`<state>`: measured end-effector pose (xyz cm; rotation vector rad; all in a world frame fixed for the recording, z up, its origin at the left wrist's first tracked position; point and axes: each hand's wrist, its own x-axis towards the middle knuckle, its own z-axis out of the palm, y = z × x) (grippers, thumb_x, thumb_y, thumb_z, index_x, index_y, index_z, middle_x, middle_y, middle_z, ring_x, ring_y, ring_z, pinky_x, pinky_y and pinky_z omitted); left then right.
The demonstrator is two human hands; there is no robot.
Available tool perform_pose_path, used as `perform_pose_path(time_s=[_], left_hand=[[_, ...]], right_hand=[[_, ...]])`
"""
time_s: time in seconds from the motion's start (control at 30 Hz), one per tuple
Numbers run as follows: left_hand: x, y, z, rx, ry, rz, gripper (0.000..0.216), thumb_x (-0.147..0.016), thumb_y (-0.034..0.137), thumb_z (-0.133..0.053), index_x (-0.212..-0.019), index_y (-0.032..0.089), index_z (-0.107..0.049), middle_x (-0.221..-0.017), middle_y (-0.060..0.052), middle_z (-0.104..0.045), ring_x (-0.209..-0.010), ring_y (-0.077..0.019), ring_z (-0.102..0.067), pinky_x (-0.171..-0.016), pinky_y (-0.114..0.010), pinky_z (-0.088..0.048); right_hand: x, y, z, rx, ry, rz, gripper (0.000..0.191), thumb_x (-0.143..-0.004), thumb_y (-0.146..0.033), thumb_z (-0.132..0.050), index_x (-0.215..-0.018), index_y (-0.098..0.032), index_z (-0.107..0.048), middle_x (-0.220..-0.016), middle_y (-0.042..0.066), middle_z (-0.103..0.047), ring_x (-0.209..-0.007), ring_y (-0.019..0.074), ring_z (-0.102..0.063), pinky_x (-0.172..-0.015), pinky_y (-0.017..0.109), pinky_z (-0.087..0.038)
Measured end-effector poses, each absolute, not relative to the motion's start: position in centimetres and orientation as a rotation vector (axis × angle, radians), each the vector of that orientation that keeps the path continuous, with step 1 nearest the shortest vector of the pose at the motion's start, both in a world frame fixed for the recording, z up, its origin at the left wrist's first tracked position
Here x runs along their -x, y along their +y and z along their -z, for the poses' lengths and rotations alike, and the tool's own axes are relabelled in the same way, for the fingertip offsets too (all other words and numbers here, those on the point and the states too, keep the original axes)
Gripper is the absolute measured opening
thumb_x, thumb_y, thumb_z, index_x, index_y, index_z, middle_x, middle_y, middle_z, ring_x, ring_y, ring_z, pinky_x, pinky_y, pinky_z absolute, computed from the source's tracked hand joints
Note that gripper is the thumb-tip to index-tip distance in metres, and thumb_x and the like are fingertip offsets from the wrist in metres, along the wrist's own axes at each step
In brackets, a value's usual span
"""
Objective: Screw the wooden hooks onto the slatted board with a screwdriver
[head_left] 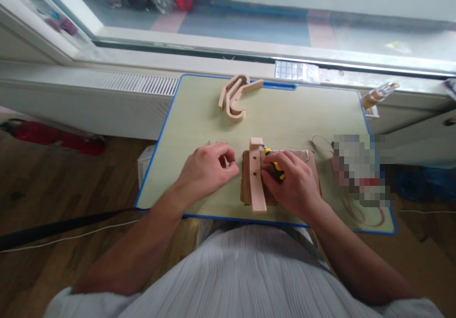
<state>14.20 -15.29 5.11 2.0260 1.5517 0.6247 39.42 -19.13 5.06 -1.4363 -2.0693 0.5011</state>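
Observation:
My right hand (294, 178) is wrapped round a short yellow and black screwdriver (268, 152), its metal tip pointing up and left. Beside that tip stands the hooked end of a pale wooden hook (257, 189), which lies lengthwise on a brown cardboard piece (309, 159). Two dark holes show along the hook's length. To the left of the cardboard, my left hand (210, 168) is closed in a pinch with thumb and fingertips together. A tiny dark speck shows at the fingers, too small to name. Small bits lie just behind this hand, partly hidden by it.
More pale wooden hooks (235, 99) lie at the back of the blue-edged table (302, 113). On the right are a blurred-out item (359, 166) and a looped cord (374, 223). A clear bottle (379, 94) is by the back right corner, below the window sill.

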Motion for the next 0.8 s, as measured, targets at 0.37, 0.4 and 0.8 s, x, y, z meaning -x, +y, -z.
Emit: perform_pose_path(time_s=[0.37,0.4,0.8], left_hand=[[-15.4,-15.7,-3.2,-1.561,1.25,-0.778,0.012,-0.084,0.03,-0.077,-0.081,0.018,-0.075,-0.077,0.0,-0.074,-0.07,-0.0133,-0.063,-0.067,-0.026,-0.051],[-15.4,-15.7,-3.2,-1.552,1.25,-0.779,0.012,-0.083,0.03,-0.077,-0.081,0.018,-0.075,-0.077,0.0,-0.074,-0.07,-0.0134,-0.063,-0.067,-0.026,-0.051],[-15.5,-16.0,-3.0,-1.558,1.271,-0.761,0.013,-0.085,0.03,-0.076,-0.08,0.018,-0.073,-0.078,0.0,-0.073,-0.073,-0.0135,-0.065,-0.071,-0.026,-0.053]], right_hand=[[-38.8,-19.3,-4.9,1.482,-2.126,-0.473,0.015,-0.107,-0.026,-0.063,-0.108,-0.023,-0.078,-0.107,0.01,-0.073,-0.097,0.0246,-0.068,-0.092,0.04,-0.053],[-38.8,-19.3,-4.9,1.477,-2.131,-0.469,0.015,-0.107,-0.025,-0.064,-0.108,-0.022,-0.078,-0.106,0.01,-0.073,-0.097,0.0245,-0.068,-0.091,0.039,-0.053],[-38.9,-19.1,-4.0,1.404,-2.138,-0.424,0.01,-0.107,-0.025,-0.065,-0.11,-0.025,-0.074,-0.108,0.009,-0.072,-0.099,0.0264,-0.069,-0.09,0.043,-0.055]])
